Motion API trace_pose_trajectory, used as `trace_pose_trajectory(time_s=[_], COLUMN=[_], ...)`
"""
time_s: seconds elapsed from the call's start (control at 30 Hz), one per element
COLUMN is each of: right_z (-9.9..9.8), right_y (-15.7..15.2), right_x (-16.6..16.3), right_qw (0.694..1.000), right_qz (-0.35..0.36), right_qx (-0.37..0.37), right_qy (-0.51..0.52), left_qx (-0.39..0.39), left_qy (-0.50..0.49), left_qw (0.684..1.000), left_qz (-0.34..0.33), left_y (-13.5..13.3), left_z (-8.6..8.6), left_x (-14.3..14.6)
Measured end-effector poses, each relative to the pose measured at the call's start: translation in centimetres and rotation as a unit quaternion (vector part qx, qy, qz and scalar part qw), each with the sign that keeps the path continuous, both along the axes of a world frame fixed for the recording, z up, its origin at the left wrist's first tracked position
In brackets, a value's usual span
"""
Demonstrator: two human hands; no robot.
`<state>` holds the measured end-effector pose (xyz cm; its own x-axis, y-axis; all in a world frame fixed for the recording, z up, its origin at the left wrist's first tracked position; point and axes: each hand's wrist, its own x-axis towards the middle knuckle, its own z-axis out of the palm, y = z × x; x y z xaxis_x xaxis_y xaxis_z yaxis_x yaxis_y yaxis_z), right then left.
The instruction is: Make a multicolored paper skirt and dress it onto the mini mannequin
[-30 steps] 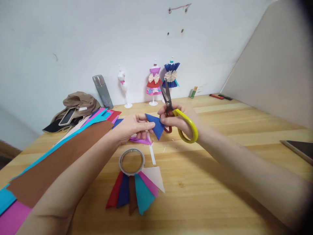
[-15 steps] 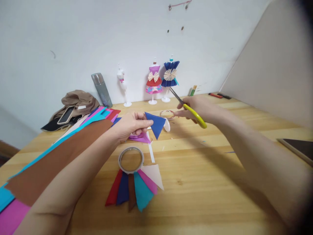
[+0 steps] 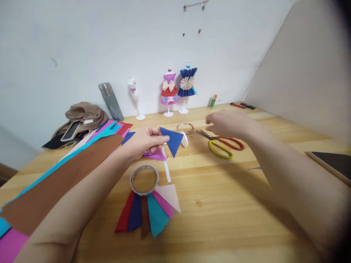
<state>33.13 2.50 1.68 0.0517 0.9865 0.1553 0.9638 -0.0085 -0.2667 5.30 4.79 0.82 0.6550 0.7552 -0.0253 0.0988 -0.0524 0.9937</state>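
Observation:
My left hand [image 3: 149, 141] pinches one corner of a dark blue paper triangle [image 3: 172, 141] between thumb and fingers, above the table. Beside the triangle stands a small white round piece [image 3: 184, 139]. My right hand [image 3: 226, 123] is raised over the table, its fingers a little apart with nothing seen in them. Just below it lie scissors [image 3: 212, 138], blades slightly parted, with one red and one yellow handle loop. A tape roll [image 3: 132, 182] lies nearer to me, and a fan of coloured paper pieces [image 3: 158, 215] spreads out from its near edge.
Long coloured paper sheets [image 3: 68, 175] cover the left side, with a cap [image 3: 82, 113], a phone [image 3: 70, 130] and a flask [image 3: 111, 101] behind. Three small mannequins stand along the wall, one in a navy dress [image 3: 188, 83]. A dark tablet-like object [image 3: 331, 164] lies at right.
My right hand has let go of the scissors, which now lie on the table, and has lifted slightly away. My left hand still holds the blue triangle. The view has shifted slightly.

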Motion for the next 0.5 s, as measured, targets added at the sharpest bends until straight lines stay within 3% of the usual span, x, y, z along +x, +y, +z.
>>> trace_pose_trajectory(time_s=[0.07,0.13,0.17,0.33,0.5], right_z=[1.4,1.9,1.8,-0.1,-0.3], right_y=[-1.5,-2.7,-3.1,-2.7,-2.3], right_x=[-2.9,-5.6,-6.6,-8.5,-8.5], right_qw=[0.993,0.948,0.93,0.892,0.866], right_qz=[0.07,0.196,0.218,0.206,0.219], right_qx=[-0.026,-0.09,-0.089,-0.012,-0.031], right_qy=[0.087,0.234,0.282,0.403,0.449], left_qx=[-0.006,-0.005,-0.001,0.018,0.037], left_qy=[-0.006,-0.011,-0.011,-0.003,0.027], left_qw=[1.0,1.0,1.0,1.0,0.999], left_qz=[-0.003,-0.003,-0.002,0.005,0.003], left_y=[-0.1,-0.1,-0.1,-0.2,-0.5], left_z=[0.0,-0.1,-0.1,0.0,0.7], left_x=[0.0,0.1,0.1,0.2,-0.2])
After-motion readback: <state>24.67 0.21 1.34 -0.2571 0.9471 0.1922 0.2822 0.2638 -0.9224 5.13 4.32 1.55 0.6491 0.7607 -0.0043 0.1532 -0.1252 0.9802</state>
